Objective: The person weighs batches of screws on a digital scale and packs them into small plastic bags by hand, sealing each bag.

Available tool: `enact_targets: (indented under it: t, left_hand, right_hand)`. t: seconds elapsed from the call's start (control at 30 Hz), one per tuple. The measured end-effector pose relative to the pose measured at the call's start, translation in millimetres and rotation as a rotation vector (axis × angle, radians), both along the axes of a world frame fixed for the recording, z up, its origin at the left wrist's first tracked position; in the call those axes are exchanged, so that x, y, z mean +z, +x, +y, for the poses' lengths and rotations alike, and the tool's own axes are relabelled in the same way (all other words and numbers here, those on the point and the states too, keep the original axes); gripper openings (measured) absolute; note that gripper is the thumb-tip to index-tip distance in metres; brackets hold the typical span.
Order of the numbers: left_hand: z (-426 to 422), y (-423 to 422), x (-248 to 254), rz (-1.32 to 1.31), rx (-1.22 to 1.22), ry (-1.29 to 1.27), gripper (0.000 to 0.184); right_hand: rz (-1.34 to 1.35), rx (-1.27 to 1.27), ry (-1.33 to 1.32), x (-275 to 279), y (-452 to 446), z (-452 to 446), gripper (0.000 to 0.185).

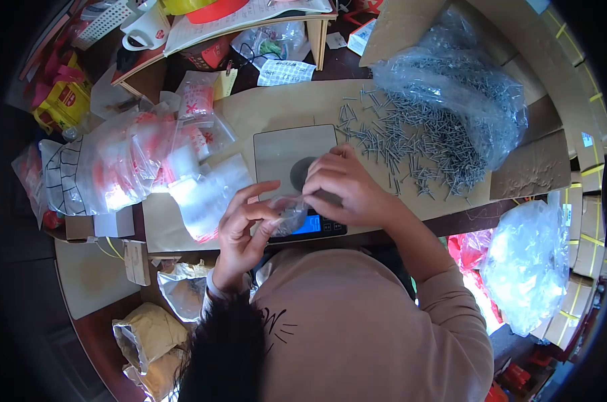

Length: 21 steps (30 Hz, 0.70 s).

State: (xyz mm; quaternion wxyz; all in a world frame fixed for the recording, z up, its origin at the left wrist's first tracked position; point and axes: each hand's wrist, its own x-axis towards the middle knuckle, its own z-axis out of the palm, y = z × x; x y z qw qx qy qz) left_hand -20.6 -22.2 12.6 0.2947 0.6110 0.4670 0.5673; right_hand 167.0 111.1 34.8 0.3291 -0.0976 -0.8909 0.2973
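Observation:
A small clear plastic bag [289,216] is between my two hands, over the front of a digital scale [273,149] with a lit blue display. My left hand [242,231] holds the bag's left side, with some fingers raised. My right hand [347,187] pinches the bag's right edge. Behind my right fingers, a dark round spot [302,174] shows on the scale plate. Right of the scale lies a large pile of metal screws [417,134], partly under a big clear plastic bag [451,74]. What the small bag contains is hard to make out.
Clear bags with red print [136,157] lie at the left on the brown board. A wooden shelf [250,40] with a white mug [146,30] stands at the back. Cardboard [534,164] borders the screws at the right. Paper bags [149,331] stand below, at lower left.

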Motion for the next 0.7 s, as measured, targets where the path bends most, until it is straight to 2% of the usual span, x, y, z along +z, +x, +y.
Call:
enact_targets:
  t: [0.1, 0.23, 0.4, 0.5, 0.63, 0.7]
  left_hand:
    - [0.0, 14.8, 9.9, -0.227, -0.067, -0.076, 0.021]
    - [0.3, 24.3, 11.8, -0.026, 0.028, -0.249, 0.019]
    - [4.1, 29.8, 13.4, 0.017, 0.073, -0.282, 0.01]
    - [4.0, 32.0, 21.1, 0.184, 0.071, -0.215, 0.01]
    - [2.7, 29.5, 24.4, 0.111, 0.007, -0.302, 0.012]
    - [0.7, 19.5, 22.3, 0.095, 0.031, -0.265, 0.012]
  right_hand:
    - [-0.062, 0.008, 0.062, 8.2, 3.9, -10.6, 0.015]
    - [-0.097, -0.002, 0.127, 11.4, 4.9, -15.9, 0.016]
    - [-0.067, -0.032, 0.131, 7.4, 6.8, -13.9, 0.018]
    - [-0.055, 0.0, 0.197, 5.6, 0.8, -15.5, 0.022]
    - [-0.087, 0.036, 0.354, 8.7, 1.8, -16.7, 0.027]
    - [-0.053, -0.002, 0.331, 18.1, 8.4, -15.9, 0.029]
